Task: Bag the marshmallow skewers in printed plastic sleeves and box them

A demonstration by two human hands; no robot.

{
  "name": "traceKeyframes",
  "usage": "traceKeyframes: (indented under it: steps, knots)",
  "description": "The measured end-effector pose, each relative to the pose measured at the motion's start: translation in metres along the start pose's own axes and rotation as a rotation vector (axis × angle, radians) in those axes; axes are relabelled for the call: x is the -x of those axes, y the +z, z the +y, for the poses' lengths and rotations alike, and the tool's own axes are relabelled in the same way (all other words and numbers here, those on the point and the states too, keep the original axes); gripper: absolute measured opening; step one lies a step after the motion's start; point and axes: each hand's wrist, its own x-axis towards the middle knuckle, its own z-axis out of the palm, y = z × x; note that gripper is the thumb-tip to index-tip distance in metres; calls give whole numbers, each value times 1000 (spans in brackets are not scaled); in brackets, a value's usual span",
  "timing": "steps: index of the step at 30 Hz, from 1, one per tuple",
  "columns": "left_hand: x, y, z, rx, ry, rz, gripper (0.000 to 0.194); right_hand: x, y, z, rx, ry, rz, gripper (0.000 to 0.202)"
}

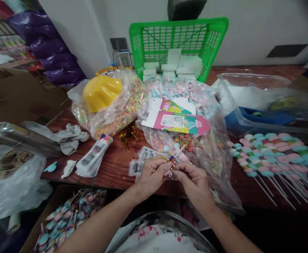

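Item: candy skewer (175, 155) in packing, held at the near table edge between both your hands.

Your left hand (151, 174) and right hand (193, 179) are both pinched nearly shut on the small wrapped end of the skewer, fingertips meeting over the gold twist tie (169, 160). Judged step: sealing the wrapper. The next move would call for a fine twist with the stick kept steady. Long axis runs from your fingers up and to the right, the bare white stick tip pointing away toward the bag of ring candy (196, 144). Adjacent: label stack (94, 158) left, finished marshmallow skewers (272, 154) right, green basket (177, 45) behind.
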Motion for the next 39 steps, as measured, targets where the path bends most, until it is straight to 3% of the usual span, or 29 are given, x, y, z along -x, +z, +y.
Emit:
traceKeyframes:
  steps: [3, 7, 9, 12, 14, 16, 21, 25, 28, 30, 32, 34, 37, 39]
  knots:
    - [-1, 8, 6, 117, -115, -117, 35, -7, -20, 1, -122, 104, -192, 23]
    - [6, 14, 7, 455, -506, -356, 23, -10, -44, -5, -114, 153, -362, 30]
    - [8, 14, 5, 534, -628, -455, 20, -5, -50, -14, 50, -27, -405, 23]
    - [9, 9, 1, 588, -765, -640, 17, 3, -53, -33, 481, -635, -452, 19]
    - [9, 6, 2, 589, -836, -781, 15, 7, -53, -43, 615, -933, -512, 25]
    - [9, 4, 8, 559, -873, -872, 13, 9, -52, -48, 625, -1025, -599, 27]
    - [10, 2, 30, 355, -863, -1056, 22, 11, -50, -50, 787, -996, -772, 19]
    - [3, 2, 32, 170, -753, -1204, 29, 18, -47, -56, 899, -1064, -747, 15]
    - [-3, 2, 37, 9, -540, -1190, 21, 25, -43, -53, 985, -1151, -693, 20]
    - [-5, 3, 47, -221, -211, -1005, 14, 25, -42, -46, 1095, -1171, -629, 23]
    - [-3, 5, 57, -526, 179, -704, 19, 16, -44, -38, 1199, -1147, -507, 22]
    - [0, 9, 60, -785, 468, -455, 23, -3, -50, -33, 1272, -1100, -334, 19]
    - [1, 17, 44, -954, 689, -336, 25, -35, -60, -39, 1267, -968, -59, 20]
    - [-2, 21, 27, -917, 679, -280, 24, -44, -60, -49, 1174, -869, 63, 21]
